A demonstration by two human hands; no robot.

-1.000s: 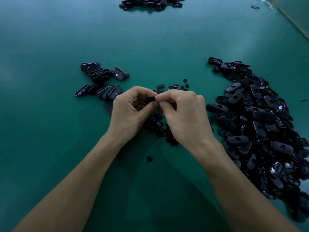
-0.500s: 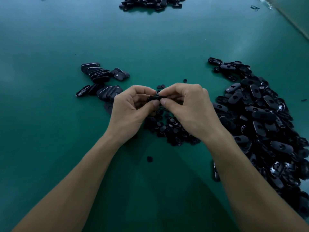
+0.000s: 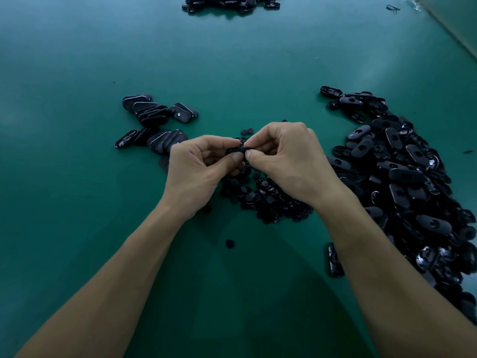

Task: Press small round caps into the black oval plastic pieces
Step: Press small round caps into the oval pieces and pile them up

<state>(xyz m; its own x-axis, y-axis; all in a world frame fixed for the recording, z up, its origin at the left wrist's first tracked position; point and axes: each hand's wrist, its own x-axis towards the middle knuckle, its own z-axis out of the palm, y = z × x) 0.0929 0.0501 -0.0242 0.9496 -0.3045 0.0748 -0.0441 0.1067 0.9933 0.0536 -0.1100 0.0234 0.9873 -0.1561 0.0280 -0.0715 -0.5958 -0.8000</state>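
As the left hand clamps the oval at 9 o'clock, the right hand pinches it at 3; seemingly light, stiff and slick, it suits edge grips.

Pinched between left hand and right hand at centre: one black oval piece. Just toward six o'clock, round caps. At three o'clock, heaped ovals; at ten o'clock, stacked ovals. Green table beneath.

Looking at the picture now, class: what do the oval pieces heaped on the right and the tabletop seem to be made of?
Oval pieces: likely moulded black plastic, semi-gloss; light glints off their rounded edges. Tabletop: green, matte, probably a rubber or vinyl mat; it shows only soft, diffuse sheen, no sharp reflections.
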